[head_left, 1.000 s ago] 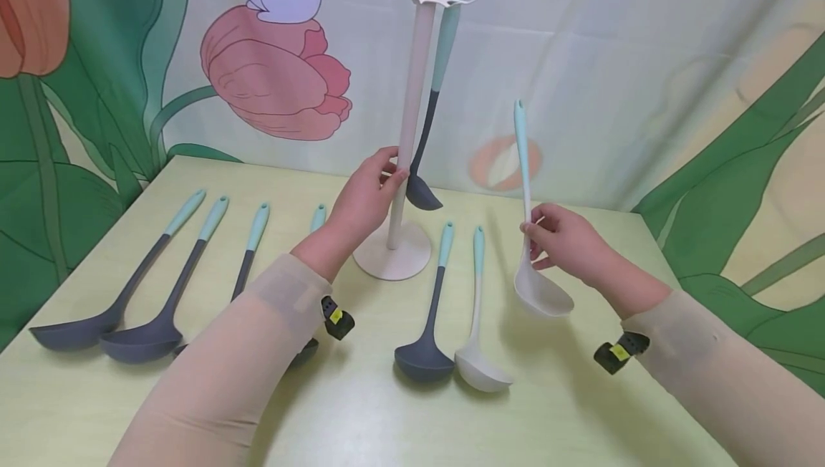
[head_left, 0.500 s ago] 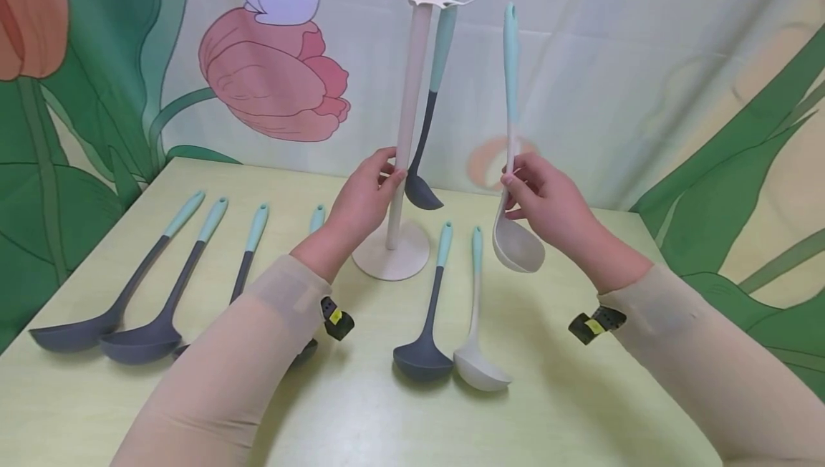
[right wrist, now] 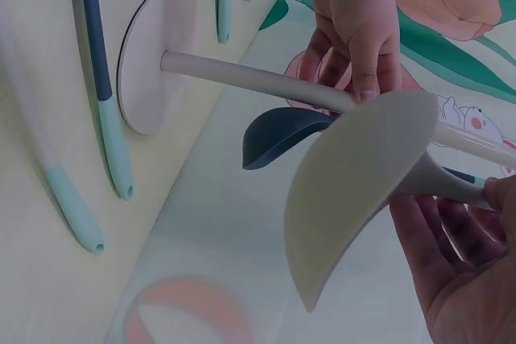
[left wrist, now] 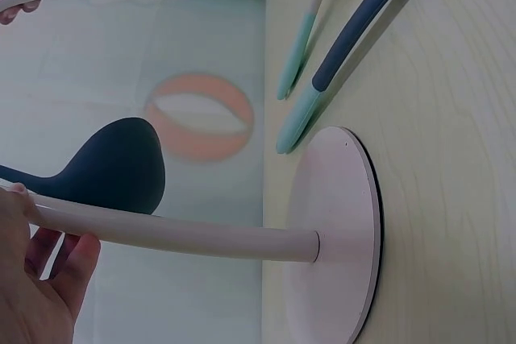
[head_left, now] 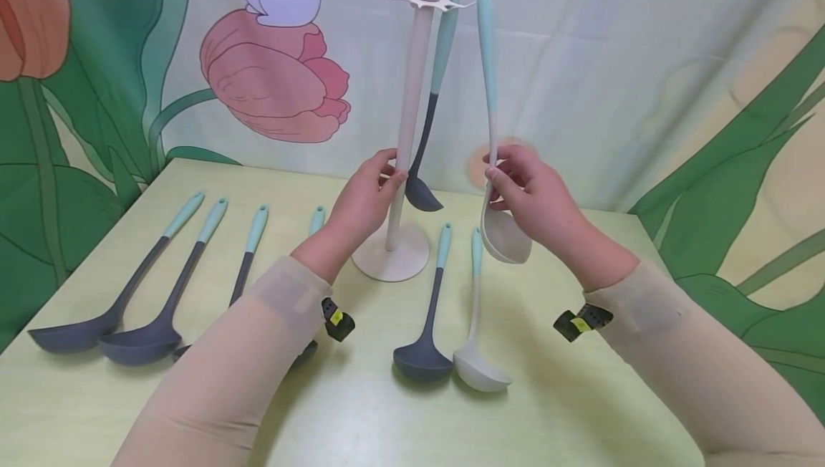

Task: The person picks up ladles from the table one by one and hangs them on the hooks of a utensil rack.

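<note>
Mid-frame, a stand (head_left: 409, 119) is being gripped by the left hand (head_left: 366, 198), a white ladle (head_left: 489, 80) by the right hand (head_left: 533, 191).

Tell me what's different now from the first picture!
The right hand moved its pale ladle up and leftward, nearer the stand. Nothing was newly grabbed or let go. The left hand still holds the stand; the hanging dark ladle and the ladles on the table stayed put.
</note>
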Demonstrator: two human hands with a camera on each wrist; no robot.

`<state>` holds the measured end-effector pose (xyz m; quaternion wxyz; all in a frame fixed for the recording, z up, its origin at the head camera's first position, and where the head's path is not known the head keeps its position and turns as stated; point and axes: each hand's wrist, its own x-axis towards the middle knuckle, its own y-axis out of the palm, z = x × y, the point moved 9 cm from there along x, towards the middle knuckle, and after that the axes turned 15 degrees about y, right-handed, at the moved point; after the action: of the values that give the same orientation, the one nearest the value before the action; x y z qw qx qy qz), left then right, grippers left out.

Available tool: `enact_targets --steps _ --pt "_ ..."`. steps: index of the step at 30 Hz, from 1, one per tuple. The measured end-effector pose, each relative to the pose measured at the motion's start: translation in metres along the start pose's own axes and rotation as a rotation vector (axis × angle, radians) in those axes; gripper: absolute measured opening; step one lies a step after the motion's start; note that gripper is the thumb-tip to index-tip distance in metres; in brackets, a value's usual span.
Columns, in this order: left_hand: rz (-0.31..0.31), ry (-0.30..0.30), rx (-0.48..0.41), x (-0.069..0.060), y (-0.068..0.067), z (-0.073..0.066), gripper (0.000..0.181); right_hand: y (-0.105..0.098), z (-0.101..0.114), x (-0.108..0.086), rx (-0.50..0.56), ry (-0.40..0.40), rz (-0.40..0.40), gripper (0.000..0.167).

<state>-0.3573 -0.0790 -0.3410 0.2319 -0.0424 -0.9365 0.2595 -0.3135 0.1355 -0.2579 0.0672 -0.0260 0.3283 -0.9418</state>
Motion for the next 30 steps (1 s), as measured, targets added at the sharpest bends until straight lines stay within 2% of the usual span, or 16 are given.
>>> enact_targets --steps 14,23,30 --pt "-0.003 -0.003 0.007 -0.001 0.001 0.0 0.046 0.011 -0.006 0.002 -0.042 -0.001 0.039 0.03" --pt "-0.01 0.009 0.009 -0.002 0.0 -0.001 0.046 0.029 -0.003 0.011 0.052 -0.026 0.062 0.03" --pt "-0.01 0.011 0.018 -0.002 0.0 -0.001 0.047 0.047 0.001 0.019 0.108 -0.056 0.045 0.029"
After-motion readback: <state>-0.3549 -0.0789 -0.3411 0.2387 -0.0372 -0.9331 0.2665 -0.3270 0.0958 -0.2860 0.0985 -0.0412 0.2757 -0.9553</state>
